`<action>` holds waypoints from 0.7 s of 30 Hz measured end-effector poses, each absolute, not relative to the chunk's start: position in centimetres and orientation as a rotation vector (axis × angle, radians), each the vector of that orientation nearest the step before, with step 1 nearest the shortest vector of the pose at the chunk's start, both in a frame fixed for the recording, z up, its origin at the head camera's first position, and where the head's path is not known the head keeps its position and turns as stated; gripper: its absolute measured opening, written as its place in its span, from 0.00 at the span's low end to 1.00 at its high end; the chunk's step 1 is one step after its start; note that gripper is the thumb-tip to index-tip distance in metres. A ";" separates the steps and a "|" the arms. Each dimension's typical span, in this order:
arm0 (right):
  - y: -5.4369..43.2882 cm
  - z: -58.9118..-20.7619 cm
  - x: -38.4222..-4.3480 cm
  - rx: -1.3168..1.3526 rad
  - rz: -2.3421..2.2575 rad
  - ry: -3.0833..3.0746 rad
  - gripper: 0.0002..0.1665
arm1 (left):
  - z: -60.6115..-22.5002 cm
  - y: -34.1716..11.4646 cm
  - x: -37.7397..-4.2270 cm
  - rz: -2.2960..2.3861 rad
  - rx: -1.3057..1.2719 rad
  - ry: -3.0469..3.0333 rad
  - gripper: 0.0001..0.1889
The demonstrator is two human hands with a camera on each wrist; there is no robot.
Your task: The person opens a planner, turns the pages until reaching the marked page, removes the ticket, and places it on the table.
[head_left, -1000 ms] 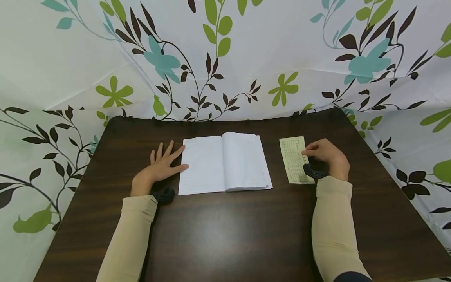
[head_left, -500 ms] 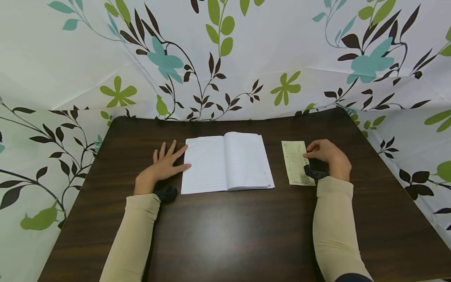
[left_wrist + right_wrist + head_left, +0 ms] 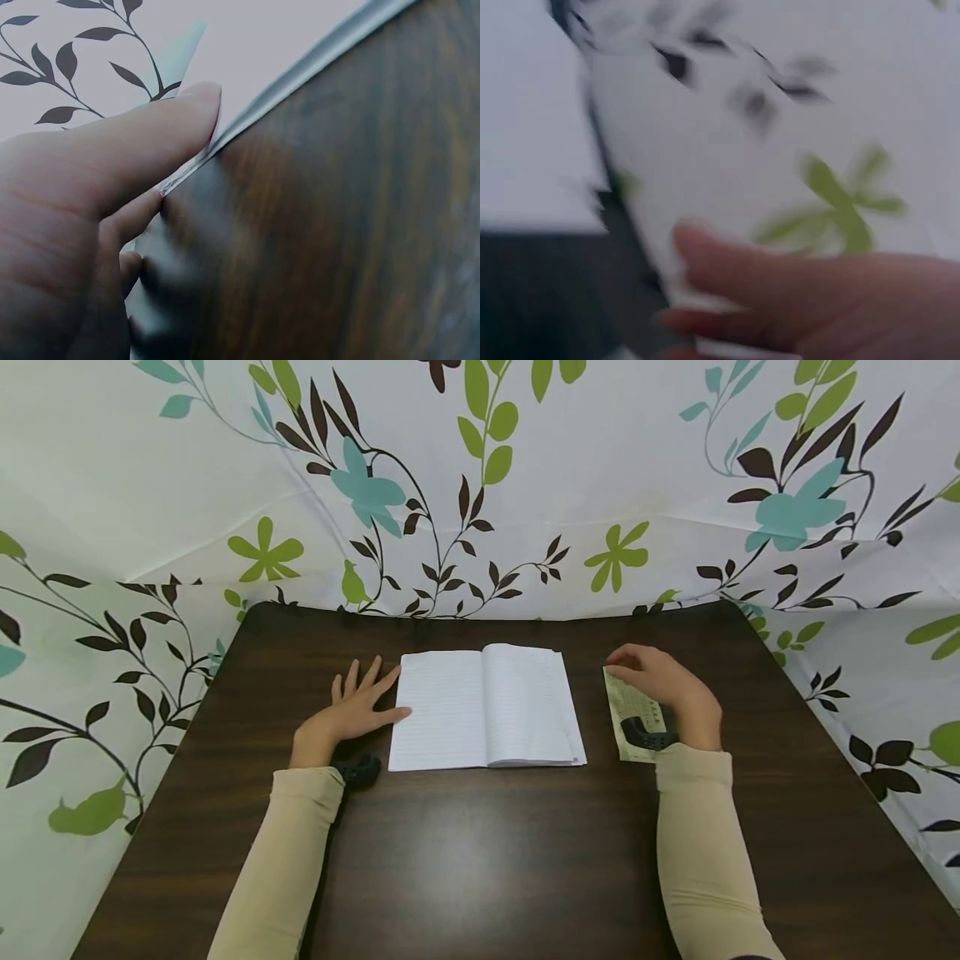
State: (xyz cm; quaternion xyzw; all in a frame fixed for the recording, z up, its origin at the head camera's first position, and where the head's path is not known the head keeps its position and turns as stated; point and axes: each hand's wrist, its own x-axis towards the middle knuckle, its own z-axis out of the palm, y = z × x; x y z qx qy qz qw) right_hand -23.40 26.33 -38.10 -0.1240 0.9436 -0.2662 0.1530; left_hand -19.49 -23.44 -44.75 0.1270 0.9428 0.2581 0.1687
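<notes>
An open notebook (image 3: 442,710) with lined white pages lies on the dark wooden table. My left hand (image 3: 347,717) lies at its left edge with fingers spread, thumb and index finger touching the page. In the left wrist view the thumb (image 3: 187,112) rests on the page close to the edge. Right of the notebook is a small yellow slip of printed paper (image 3: 628,714), partly covered by my right hand (image 3: 663,683). That hand's fingertips are over the slip's upper left corner. The blurred right wrist view shows a gap between thumb (image 3: 720,259) and fingers.
The dark table (image 3: 465,860) reaches back to a white cloth (image 3: 540,485) printed with leaves and flowers. Black bands with a camera sit on the left wrist (image 3: 360,771) and the right wrist (image 3: 647,735).
My right hand has moved left from the slip's right edge to its upper left corner. The left hand stays at the notebook's edge. The head view has shifted slightly.
</notes>
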 end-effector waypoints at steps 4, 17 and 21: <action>22.0 -39.6 -24.3 -0.393 -0.721 2.671 0.45 | -44.6 -23.5 -19.5 0.748 0.359 2.678 0.47; 18.2 -42.5 -24.2 -0.254 -0.611 2.674 0.59 | -44.5 -23.3 -19.4 0.747 0.370 2.659 0.47; 18.1 -42.2 -24.3 -0.267 -0.574 2.641 0.63 | -44.4 -23.5 -19.4 0.756 0.363 2.665 0.46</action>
